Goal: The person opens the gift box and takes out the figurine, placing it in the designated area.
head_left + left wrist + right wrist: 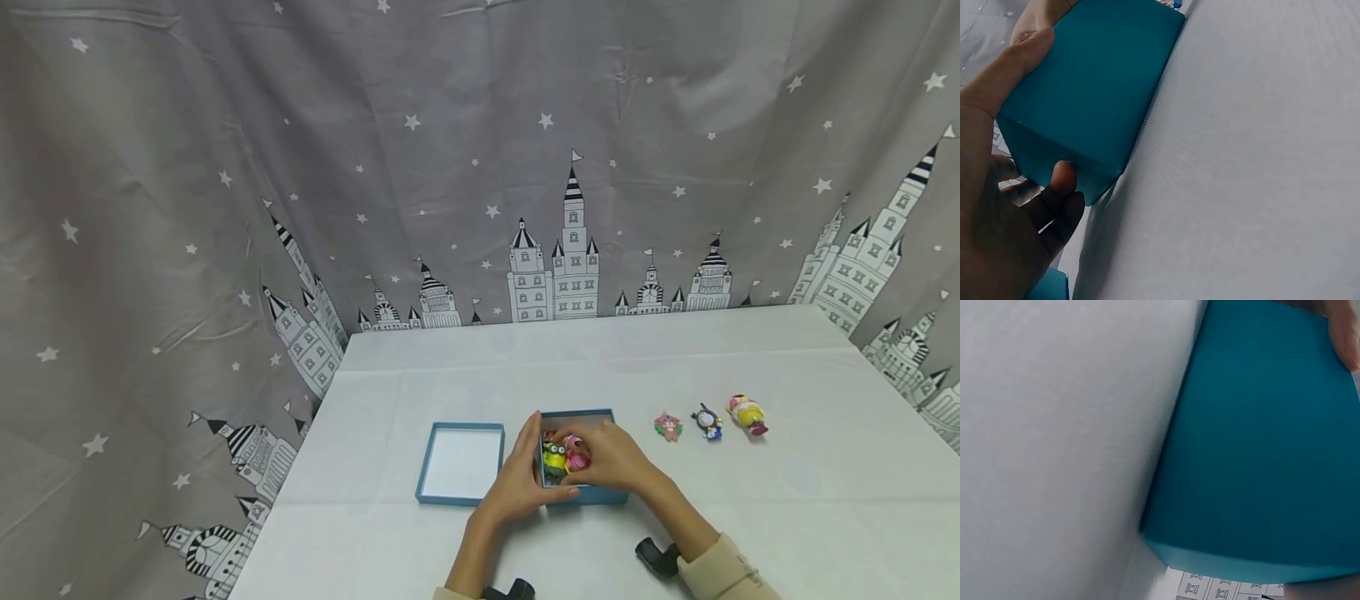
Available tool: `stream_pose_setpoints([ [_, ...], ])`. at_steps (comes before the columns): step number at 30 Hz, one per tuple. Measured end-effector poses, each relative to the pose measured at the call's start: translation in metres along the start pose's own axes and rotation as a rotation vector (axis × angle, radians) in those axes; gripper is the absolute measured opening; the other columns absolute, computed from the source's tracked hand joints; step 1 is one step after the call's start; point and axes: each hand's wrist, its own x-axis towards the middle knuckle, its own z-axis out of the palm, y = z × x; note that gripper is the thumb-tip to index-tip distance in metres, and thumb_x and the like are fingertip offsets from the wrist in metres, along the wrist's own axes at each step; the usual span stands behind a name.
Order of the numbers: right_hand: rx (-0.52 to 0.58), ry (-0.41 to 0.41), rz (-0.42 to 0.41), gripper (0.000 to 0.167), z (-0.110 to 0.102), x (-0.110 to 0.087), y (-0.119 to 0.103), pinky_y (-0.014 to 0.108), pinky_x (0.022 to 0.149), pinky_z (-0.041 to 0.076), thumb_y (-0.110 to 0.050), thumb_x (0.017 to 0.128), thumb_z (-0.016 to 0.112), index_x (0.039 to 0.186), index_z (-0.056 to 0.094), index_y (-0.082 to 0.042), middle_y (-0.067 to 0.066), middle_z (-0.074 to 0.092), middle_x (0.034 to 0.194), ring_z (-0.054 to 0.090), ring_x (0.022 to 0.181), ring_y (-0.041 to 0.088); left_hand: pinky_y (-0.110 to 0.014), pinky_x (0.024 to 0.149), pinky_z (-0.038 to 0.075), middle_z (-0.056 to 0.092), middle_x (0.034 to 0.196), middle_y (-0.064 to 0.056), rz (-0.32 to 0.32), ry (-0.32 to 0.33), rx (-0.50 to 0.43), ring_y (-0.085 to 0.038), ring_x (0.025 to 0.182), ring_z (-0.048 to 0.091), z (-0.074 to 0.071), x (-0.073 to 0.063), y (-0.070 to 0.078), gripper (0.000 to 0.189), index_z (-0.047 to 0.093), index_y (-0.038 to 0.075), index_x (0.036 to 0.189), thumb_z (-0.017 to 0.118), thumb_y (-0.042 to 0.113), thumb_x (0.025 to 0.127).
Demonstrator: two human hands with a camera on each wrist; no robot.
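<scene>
An open blue box (600, 495) stands on the white table with small toy figures inside. My left hand (513, 485) holds its near left corner, the thumb (1038, 47) along the front wall and the other fingers at the left side. Reaching in over the right wall, my right hand (613, 457) has its thumb and fingers around a pink toy figure (576, 454). Beside that figure lies a yellow and green one-piece character toy with goggle eyes (554, 461). The box's front wall (1260, 437) hides the contents from both wrist views.
Left of the box lies a blue-rimmed box lid (459, 501), its white inside facing up. To the right sit a pink and green figure (668, 426), a dark and white figure (707, 422) and a yellow figure (747, 413). A grey castle-print curtain (480, 167) hangs behind.
</scene>
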Motion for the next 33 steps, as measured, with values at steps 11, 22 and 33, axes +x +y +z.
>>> stream_pose_setpoints([
  [11,-0.114,0.004,0.021,0.056,0.0017,0.0035,-0.0047,0.047,0.078,0.047,-0.042,0.059,0.085,0.103,0.062,-0.018,-0.004,0.068,0.095,0.060,0.078,0.012,-0.051,0.105,0.026,0.005,0.154,-0.005,-0.008,0.003,-0.007,-0.026,0.138,0.014,-0.0002,0.0006,-0.0012,0.113,-0.001,0.025,0.149,0.075,0.052,0.069],
  [22,-0.145,0.008,0.024,0.058,0.0029,0.0029,-0.0046,0.043,0.074,0.047,-0.043,0.060,0.083,0.108,0.064,-0.016,-0.004,0.068,0.097,0.059,0.078,0.012,-0.052,0.104,0.027,0.007,0.154,-0.011,0.021,0.007,-0.009,-0.030,0.137,0.015,-0.0011,-0.0009,0.0026,0.113,0.001,0.018,0.150,0.076,0.049,0.070],
  [33,-0.104,0.007,0.020,0.056,0.0032,0.0022,-0.0033,0.055,0.085,0.044,-0.039,0.063,0.082,0.111,0.065,-0.016,-0.003,0.068,0.102,0.062,0.085,0.015,-0.052,0.104,0.027,0.007,0.154,-0.009,0.019,0.009,-0.014,-0.030,0.137,0.016,-0.0004,-0.0014,0.0015,0.112,0.002,0.017,0.150,0.076,0.048,0.070],
])
